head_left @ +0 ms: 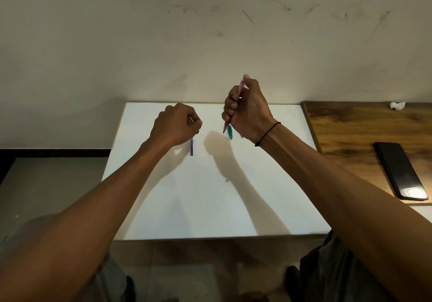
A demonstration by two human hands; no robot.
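- Right hand is just right of centre frame, balled into a fist round a pink pen. The fingers are wrapped tight on the barrel, one end pokes out the top of the fist, and the tip points down and a bit left.
- The pink pen's tip hangs over the white table. Can't tell if it actually touches the surface.
- Left hand is left of centre with the knuckles up and the fingers curled round a purple pen. The lower stretch of the pen sticks straight out below the hand toward the bottom of the frame.
- No idea whether the purple pen's end is resting on the table or just above it.
- A green pen lies on the table right under the right hand, just beside the pink tip.
- The hands are apart, with a patch of bare table and shadow between them.
- There's a thin black wristband on the right wrist.
- On the right edge of the frame is a wooden surface butted up against the white table, with a dark phone lying flat on it.
- A small crumpled white scrap sits at the wood's far end, by the scuffed wall.
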